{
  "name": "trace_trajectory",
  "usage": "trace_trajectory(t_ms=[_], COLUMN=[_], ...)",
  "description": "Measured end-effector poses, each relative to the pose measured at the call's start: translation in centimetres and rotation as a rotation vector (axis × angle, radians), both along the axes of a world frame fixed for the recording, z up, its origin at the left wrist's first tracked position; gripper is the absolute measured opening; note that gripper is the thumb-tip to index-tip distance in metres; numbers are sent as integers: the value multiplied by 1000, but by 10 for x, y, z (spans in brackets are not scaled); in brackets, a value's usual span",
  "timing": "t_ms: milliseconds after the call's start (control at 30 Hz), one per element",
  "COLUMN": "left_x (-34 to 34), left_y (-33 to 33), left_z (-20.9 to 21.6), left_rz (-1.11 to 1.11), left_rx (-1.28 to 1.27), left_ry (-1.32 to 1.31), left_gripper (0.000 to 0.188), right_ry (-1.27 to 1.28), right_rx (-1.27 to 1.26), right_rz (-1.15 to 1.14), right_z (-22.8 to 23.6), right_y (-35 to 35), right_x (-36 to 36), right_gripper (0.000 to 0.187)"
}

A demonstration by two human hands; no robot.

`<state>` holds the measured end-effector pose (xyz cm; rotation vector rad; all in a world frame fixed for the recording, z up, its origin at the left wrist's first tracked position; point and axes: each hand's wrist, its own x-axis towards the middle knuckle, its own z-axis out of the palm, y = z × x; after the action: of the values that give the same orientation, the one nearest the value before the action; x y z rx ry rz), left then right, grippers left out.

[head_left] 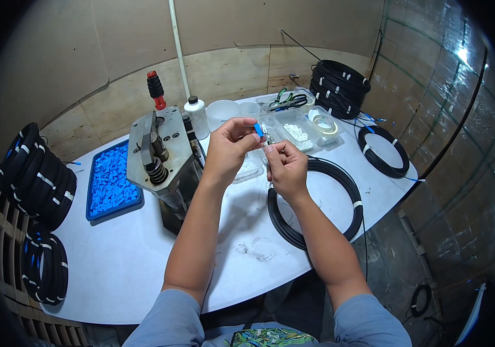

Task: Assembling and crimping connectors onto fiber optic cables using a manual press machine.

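In front of me, above the table's middle, my two hands meet. My left hand (232,144) pinches a small blue plastic connector sleeve (258,130) between thumb and fingers. Right beside it, my right hand (287,166) grips a slim, pale metallic connector piece (267,139), its tip pointing up close to the blue sleeve. Whether the two pieces touch is too small to tell. Below my right hand lies a coil of black cable (355,215) bound with white ties. A blue tray (89,196) at the left holds many loose blue pieces of similar look.
A metal hand press (172,144) with a red-and-black handle stands left of my hands. Behind are a white bottle (196,118), a clear tub (222,111), boxes of white parts (297,135), pliers (289,103) and tape (322,122). Cable coils (340,89) stack at both sides.
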<state>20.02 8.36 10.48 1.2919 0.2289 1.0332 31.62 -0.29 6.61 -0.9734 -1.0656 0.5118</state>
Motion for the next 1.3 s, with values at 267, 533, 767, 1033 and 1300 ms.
trace_trajectory(t_ms=[267,533,767,1033,1300], left_x=[-3,-3,-2,-1,-2], left_y=[-2,0,-2,-1,0], left_z=[2,1,3,1,0], left_rz=[1,-19,-31,-36,-54], left_rx=[-23,-13,-37,-41,-39], left_ry=[20,5,0,-2,-14], left_gripper=[29,32,29,29,29], right_ry=[-36,-28,-9,-13,-25], right_rx=[2,-1,0,-1,-5], right_rz=[-23,-23,-13,-6,-13], right_z=[0,1,2,1,1], right_y=[0,-1,0,0,0], right_x=[-1,0,0,0,0], right_gripper=[20,20,19,18,19])
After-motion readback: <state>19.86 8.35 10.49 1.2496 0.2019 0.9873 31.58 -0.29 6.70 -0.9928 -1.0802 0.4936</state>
